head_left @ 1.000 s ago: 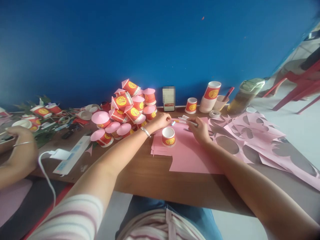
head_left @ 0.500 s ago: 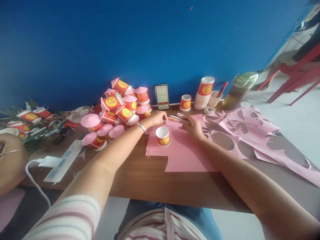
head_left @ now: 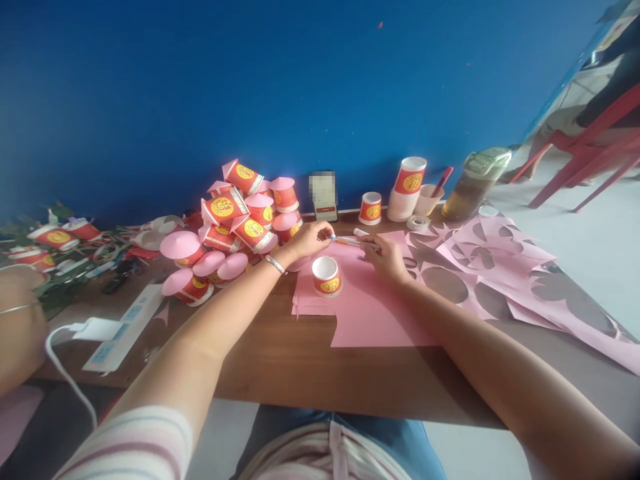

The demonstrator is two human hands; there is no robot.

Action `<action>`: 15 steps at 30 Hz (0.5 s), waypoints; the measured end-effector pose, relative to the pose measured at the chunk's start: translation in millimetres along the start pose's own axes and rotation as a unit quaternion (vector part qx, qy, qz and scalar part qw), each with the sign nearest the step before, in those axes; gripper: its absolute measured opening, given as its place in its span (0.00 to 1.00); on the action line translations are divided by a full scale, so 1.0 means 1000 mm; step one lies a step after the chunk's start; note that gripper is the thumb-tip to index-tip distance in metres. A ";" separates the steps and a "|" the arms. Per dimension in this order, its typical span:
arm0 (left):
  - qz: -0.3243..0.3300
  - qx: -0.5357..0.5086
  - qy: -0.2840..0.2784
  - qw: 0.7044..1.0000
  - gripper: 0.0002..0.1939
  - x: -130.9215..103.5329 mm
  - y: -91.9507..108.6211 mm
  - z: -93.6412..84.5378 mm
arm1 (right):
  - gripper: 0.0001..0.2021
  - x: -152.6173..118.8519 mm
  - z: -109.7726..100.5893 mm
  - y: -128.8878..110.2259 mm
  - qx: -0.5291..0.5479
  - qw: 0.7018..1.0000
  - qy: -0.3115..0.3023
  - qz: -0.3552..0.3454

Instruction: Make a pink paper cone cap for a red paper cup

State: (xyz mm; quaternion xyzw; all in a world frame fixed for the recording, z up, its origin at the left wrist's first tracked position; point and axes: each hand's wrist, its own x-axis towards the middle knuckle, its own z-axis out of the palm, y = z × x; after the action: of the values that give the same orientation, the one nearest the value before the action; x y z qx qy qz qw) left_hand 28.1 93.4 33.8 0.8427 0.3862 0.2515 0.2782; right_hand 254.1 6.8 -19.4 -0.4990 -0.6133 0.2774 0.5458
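Note:
Over the pink paper sheets (head_left: 380, 313) both my hands meet at a slim orange and white pen (head_left: 347, 241). My left hand (head_left: 316, 239) pinches a small light-blue piece at the pen's left end; whether it is joined to the pen I cannot tell. The fingers of my right hand (head_left: 383, 255) are wrapped round the pen's right part. Just in front of my left hand a red and white paper cup (head_left: 327, 277) stands upright, its open top up. Scissors (head_left: 411, 264) lie partly hidden beside my right hand.
Left are piled cups with pink cone tops (head_left: 223, 207), a power strip (head_left: 123, 330) and another person's arm (head_left: 20, 333). Along the wall stand a phone (head_left: 325, 200), a cup (head_left: 371, 209), stacked cups (head_left: 407, 190) and a jar (head_left: 475, 183). Cut pink paper (head_left: 493, 267) lies right.
My left hand has shifted slightly left, its fingers raised a little more. My right hand remains on the pen at nearly the same place. The other person's arm has moved slightly left.

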 end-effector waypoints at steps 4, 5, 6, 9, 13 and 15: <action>-0.106 -0.246 0.029 0.963 0.12 0.000 0.000 0.003 | 0.20 0.000 0.001 -0.002 0.021 1.000 -0.004 0.011; -0.118 -0.286 0.034 0.950 0.14 -0.001 0.000 0.003 | 0.20 0.000 0.001 -0.002 0.025 1.000 -0.006 0.013; -0.127 -0.313 0.036 0.941 0.16 -0.001 0.000 0.003 | 0.20 0.000 0.001 -0.003 0.029 0.999 -0.006 0.014; -0.161 -0.373 0.033 0.913 0.19 -0.003 -0.001 0.004 | 0.21 0.000 0.001 -0.003 0.032 0.999 -0.008 0.016; -0.177 -0.451 0.017 0.875 0.18 -0.006 -0.001 0.007 | 0.21 0.000 0.000 -0.004 0.022 0.999 -0.013 0.020; -0.182 -0.469 0.001 0.864 0.17 -0.007 0.001 0.008 | 0.20 0.000 0.000 -0.005 0.024 0.999 -0.015 0.025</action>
State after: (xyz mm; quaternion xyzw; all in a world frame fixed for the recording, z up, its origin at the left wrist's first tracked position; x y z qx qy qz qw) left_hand 29.9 85.4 27.2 0.5274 0.3699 0.3489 0.6806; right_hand 252.7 4.6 -14.9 -0.4968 -0.6019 0.3131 0.5411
